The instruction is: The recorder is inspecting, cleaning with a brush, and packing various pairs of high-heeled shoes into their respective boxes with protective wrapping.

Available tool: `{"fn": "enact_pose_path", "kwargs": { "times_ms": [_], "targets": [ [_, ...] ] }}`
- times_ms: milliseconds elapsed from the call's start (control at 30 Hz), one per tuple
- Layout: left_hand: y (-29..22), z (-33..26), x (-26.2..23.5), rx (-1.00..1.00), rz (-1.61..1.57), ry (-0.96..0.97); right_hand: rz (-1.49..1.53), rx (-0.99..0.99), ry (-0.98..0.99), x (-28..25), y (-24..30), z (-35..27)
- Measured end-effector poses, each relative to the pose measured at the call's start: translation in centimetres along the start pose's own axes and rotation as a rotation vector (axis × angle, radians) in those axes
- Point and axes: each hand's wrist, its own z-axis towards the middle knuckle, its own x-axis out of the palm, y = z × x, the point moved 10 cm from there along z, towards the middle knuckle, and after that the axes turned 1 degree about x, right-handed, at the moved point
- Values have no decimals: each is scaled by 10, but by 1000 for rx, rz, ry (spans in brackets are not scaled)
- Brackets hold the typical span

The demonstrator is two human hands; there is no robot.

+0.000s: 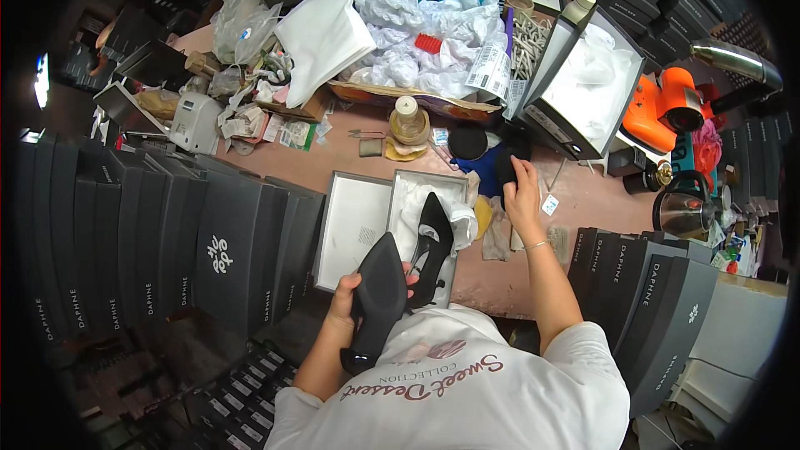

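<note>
Over open box (354, 221), black shoe (377, 300)

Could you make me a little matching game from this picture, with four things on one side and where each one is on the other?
Things:
1. black shoe, sole up
2. second black shoe
3. orange tool
4. metal kettle

Places:
A. lying in the open shoe box
B. far right, beside the dark boxes
C. held in the left hand
D. upper right, behind the white-lined box

Pairs: 1-C, 2-A, 3-D, 4-B
</note>
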Motion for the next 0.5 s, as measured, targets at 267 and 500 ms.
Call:
{"fn": "enact_pose_path", "kwargs": {
  "times_ms": [267, 500],
  "targets": [
    [0, 4, 4, 4, 6, 82, -370, -359, 124, 72, 50, 53],
    [-17, -12, -34, 123, -106, -112, -207, -297, 110, 82, 35, 60]
  ]
}}
